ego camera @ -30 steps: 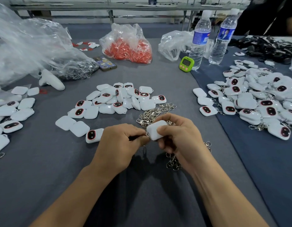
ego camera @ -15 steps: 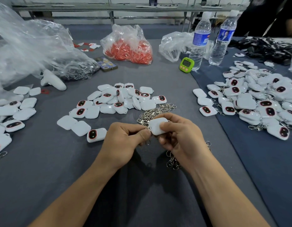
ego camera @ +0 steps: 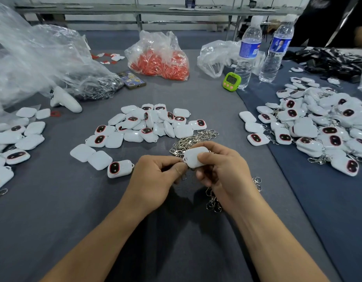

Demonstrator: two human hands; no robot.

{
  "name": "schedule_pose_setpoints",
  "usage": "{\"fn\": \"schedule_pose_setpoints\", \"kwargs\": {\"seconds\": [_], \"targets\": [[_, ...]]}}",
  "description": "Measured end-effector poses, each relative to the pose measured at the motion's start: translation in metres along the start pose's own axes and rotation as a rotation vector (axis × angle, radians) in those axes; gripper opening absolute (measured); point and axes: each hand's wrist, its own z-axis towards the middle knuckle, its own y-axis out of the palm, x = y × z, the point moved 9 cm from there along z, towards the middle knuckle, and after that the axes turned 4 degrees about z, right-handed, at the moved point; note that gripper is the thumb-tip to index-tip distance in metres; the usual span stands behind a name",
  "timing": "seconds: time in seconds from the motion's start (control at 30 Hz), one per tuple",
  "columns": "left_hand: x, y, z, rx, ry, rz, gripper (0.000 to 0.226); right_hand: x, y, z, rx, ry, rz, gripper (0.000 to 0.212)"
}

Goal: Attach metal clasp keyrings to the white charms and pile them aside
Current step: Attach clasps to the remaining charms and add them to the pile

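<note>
Charm, white, blank side up, held just above the worktop at front centre. Right hand cradles it, thumb across the top and the other digits curled beneath, probably to steady its left corner. Left hand: fingers pressed together, pinching a clasp against that corner. The clasp is mostly hidden, so cannot tell whether it is hooked on. Loose keyrings lie just behind and under the hands, in easy reach, with bare charms heaped beyond. Finished pile sits well to the right. The open grey lane between is the likely drop-off route. Bottles stand far back, clear of it.
</note>
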Motion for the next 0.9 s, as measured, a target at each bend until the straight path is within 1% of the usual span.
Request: {"fn": "schedule_pose_setpoints", "kwargs": {"seconds": [0.07,0.13,0.2,0.27,0.33,0.4,0.43,0.47,0.53,0.57,0.67,0.7,0.8,0.83,0.9], "targets": [[-0.002,0.006,0.001,-0.054,-0.044,-0.094,0.022,0.000,-0.001,-0.001,-0.006,0.021,0.025,0.023],[-0.002,0.006,0.000,-0.061,-0.085,-0.156,0.023,0.001,0.000,-0.002,-0.012,0.016,0.035,0.024],[0.000,0.002,-0.001,-0.031,-0.053,-0.097,0.019,0.000,0.001,-0.002,-0.007,-0.008,0.008,0.024],[0.006,-0.001,-0.003,-0.007,0.034,0.057,0.025,-0.001,0.001,-0.002,0.015,-0.050,-0.036,0.024],[0.015,-0.002,-0.006,0.018,0.142,0.305,0.032,-0.001,0.001,-0.002,0.041,-0.095,-0.091,0.025],[0.030,-0.001,-0.009,0.072,0.302,0.612,0.028,-0.001,0.002,-0.003,0.060,-0.132,-0.141,0.025],[0.036,0.001,-0.010,0.095,0.364,0.714,0.027,-0.001,0.003,-0.004,0.065,-0.145,-0.155,0.025],[0.038,0.001,-0.011,0.110,0.392,0.760,0.027,-0.001,0.004,-0.004,0.068,-0.151,-0.158,0.025],[0.035,-0.002,-0.011,0.137,0.364,0.708,0.027,-0.001,0.005,-0.004,0.062,-0.144,-0.118,0.027],[0.030,-0.005,-0.010,0.136,0.299,0.593,0.026,-0.001,0.004,-0.003,0.053,-0.134,-0.084,0.027],[0.009,-0.005,-0.005,0.069,0.088,0.087,0.016,-0.004,0.005,-0.003,0.008,-0.098,0.008,0.028],[0.006,-0.003,-0.004,0.052,0.048,-0.008,0.016,-0.005,0.006,-0.003,-0.008,-0.086,0.032,0.030],[-0.001,0.004,0.000,-0.009,-0.038,-0.139,0.020,-0.005,0.006,-0.003,-0.029,-0.056,0.068,0.037],[-0.002,0.005,0.000,-0.020,-0.041,-0.147,0.020,-0.005,0.006,-0.004,-0.031,-0.048,0.076,0.038],[0.001,0.004,-0.001,-0.012,0.005,-0.090,0.022,-0.005,0.007,-0.004,-0.034,-0.040,0.078,0.039]]}}
